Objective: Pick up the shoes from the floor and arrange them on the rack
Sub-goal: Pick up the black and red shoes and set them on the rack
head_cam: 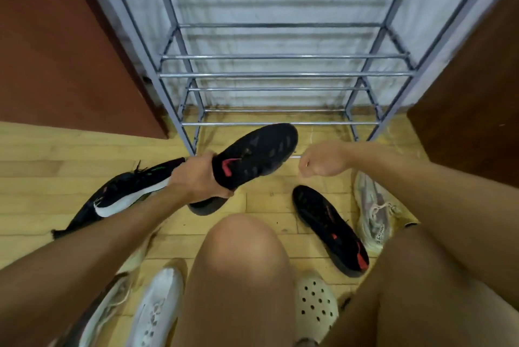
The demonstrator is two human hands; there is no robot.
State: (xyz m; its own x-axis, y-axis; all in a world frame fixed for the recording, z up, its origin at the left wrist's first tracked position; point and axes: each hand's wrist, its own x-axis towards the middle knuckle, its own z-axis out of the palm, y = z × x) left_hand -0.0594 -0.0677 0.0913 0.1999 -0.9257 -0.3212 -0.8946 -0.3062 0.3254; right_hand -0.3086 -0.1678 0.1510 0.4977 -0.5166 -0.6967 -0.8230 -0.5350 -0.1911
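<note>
My left hand [198, 178] grips the heel of a black shoe with a red mark [258, 157], held above the floor with its toe pointing at the lowest bar of the metal shoe rack [280, 74]. Its matching black shoe [328, 227] lies on the wooden floor to the right. My right hand [323, 160] hovers in front of the rack's bottom bar, fingers loosely curled, holding nothing. A black sneaker with a white sole [120, 195] lies on the floor to the left, partly hidden behind my left forearm.
A pale laced sneaker [370, 212] lies at the right. White sneakers [157, 307] and a cream perforated clog [316, 304] sit near my knees [241, 256]. Dark red-brown panels [61, 46] flank the rack on both sides. The rack's shelves hold no shoes.
</note>
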